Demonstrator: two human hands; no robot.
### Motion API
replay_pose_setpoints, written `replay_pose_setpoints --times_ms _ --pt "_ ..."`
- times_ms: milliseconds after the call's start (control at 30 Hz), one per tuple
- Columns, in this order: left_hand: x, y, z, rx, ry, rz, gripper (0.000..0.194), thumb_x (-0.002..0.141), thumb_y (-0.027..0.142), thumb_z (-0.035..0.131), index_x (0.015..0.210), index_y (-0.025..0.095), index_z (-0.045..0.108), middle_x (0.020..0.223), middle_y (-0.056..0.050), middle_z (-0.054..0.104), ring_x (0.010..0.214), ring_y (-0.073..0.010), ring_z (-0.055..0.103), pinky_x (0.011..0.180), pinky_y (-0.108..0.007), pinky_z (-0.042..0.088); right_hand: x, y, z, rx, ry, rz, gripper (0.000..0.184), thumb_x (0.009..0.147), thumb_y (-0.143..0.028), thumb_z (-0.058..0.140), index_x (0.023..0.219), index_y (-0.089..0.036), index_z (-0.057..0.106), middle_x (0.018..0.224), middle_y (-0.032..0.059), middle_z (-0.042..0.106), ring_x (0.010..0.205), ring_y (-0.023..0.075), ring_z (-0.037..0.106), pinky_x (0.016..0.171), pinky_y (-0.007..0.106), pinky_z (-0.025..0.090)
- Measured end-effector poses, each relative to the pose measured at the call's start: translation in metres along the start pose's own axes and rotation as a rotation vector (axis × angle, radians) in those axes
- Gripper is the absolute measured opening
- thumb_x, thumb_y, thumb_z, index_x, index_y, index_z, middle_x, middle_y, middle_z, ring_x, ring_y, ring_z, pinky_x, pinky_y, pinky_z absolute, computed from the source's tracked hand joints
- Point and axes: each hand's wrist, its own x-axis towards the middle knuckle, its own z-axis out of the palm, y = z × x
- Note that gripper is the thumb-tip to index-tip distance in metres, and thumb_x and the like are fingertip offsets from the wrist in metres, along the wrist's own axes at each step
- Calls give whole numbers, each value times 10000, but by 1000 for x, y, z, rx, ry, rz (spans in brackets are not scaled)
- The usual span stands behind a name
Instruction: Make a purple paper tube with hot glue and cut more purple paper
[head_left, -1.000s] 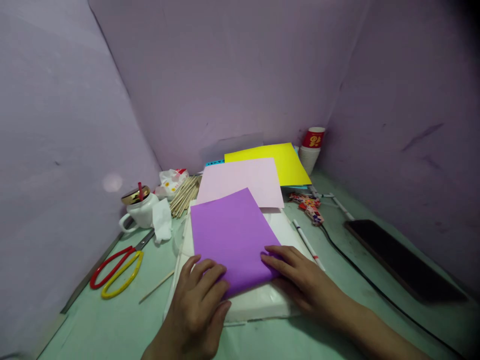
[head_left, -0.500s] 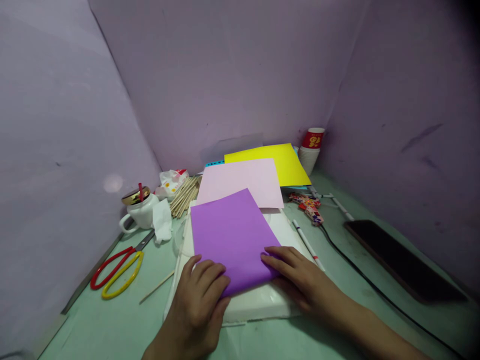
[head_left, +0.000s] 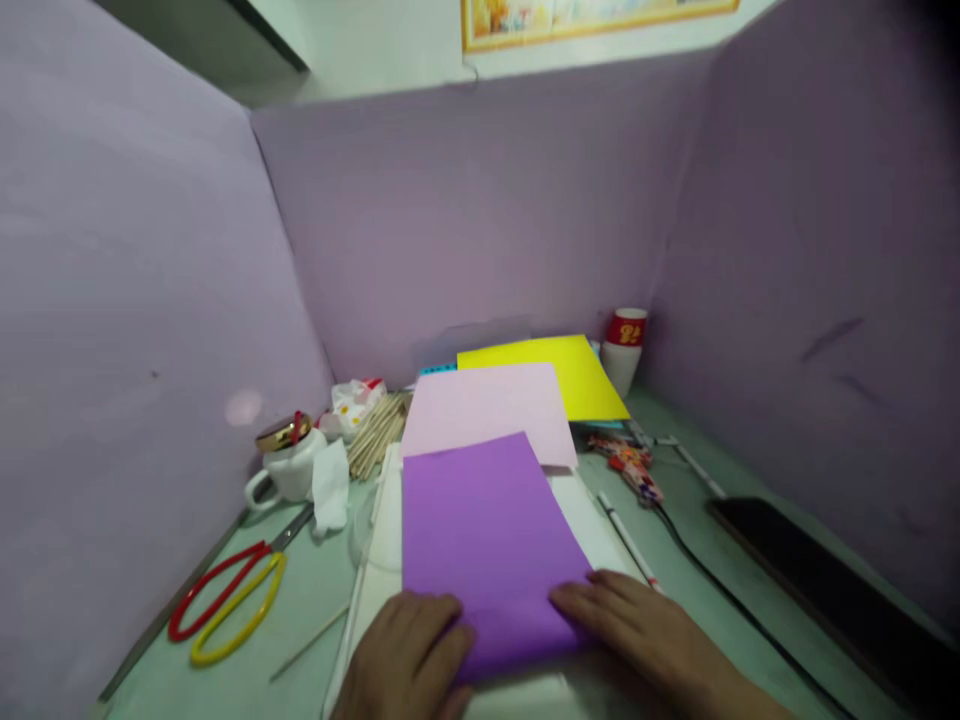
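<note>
A sheet of purple paper (head_left: pixel 487 530) lies on a white board (head_left: pixel 386 500), its near edge curled upward. My left hand (head_left: pixel 412 650) grips the paper's near left corner, fingers bent over the top and thumb at the front edge. At the near right corner, my right hand (head_left: pixel 637 625) presses its fingertips on the paper; its thumb is hidden below. Beyond the purple sheet rests a pale pink sheet (head_left: pixel 487 410), overlapping a yellow sheet (head_left: pixel 589 380) farther back.
Red-and-yellow scissors (head_left: pixel 232 605), a white mug (head_left: pixel 289 475), a tissue (head_left: pixel 330 485) and a bundle of sticks (head_left: pixel 377 435) sit left. Right are a white pen (head_left: pixel 626 540), a patterned glue gun (head_left: pixel 634 470) with a cord, a phone (head_left: pixel 825 600) and paper cups (head_left: pixel 622 355).
The camera has tilted up, so the scene sits lower and a framed picture shows on the wall. Both hands stay at the purple paper's near corners.
</note>
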Motion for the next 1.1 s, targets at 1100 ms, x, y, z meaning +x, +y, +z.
replay_pose_setpoints --times_ms 1100 --pt "1 6 -8 -377 -337 -660 191 846 302 521 949 226 663 819 3 704 720 -139 648 639 -253 511 24 -8 -17 517 -192 944 208 712 -378 649 741 -173 638 587 -8 591 539 127 518 482 221 384"
